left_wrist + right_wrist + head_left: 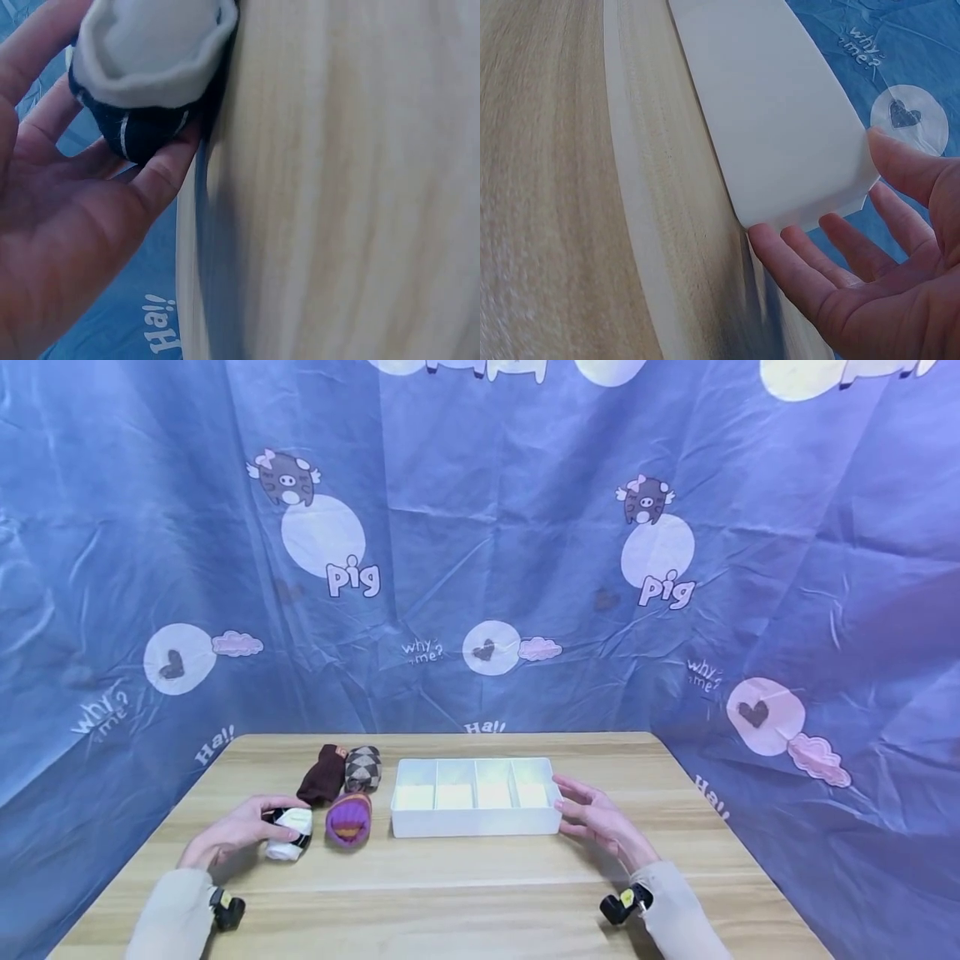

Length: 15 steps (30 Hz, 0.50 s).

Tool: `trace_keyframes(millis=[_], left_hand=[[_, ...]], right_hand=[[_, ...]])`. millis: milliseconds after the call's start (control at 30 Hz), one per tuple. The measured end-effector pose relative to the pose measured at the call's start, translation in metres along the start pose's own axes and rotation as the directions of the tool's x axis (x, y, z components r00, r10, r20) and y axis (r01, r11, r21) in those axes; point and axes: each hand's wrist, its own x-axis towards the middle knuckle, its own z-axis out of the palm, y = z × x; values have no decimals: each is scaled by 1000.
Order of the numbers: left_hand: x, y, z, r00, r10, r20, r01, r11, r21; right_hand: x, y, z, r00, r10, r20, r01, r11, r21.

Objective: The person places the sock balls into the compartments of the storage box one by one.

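Observation:
At the table's left side my left hand (238,828) grips a rolled white and black sock (291,835), thumb on the near side and fingers behind. In the left wrist view the sock's white rolled cuff (146,90) faces up, its dark part between the thumb and fingers. Beside it lie a purple and orange rolled sock (349,821), a dark brown one (324,775) and a grey checkered one (363,768). My right hand (600,818) touches the right end of a white divided box (480,823), its fingertips against the end wall (806,217) in the right wrist view.
Several compartments in a row divide the box, and no socks show in them. The wooden table (480,902) ends at a blue printed cloth (480,560), which hangs behind it and along both sides.

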Motion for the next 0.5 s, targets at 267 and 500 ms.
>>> trace_keyframes(millis=[267,500], left_hand=[[0,0,-6,999,-29,-38,29,1000,6],[-4,5,-11,997,-33,-68,27,996,-83]], right_hand=[[2,-1,0,1000,6,-4,-6,1000,4],[1,0,1,1000,11,-5,-11,1000,13]])
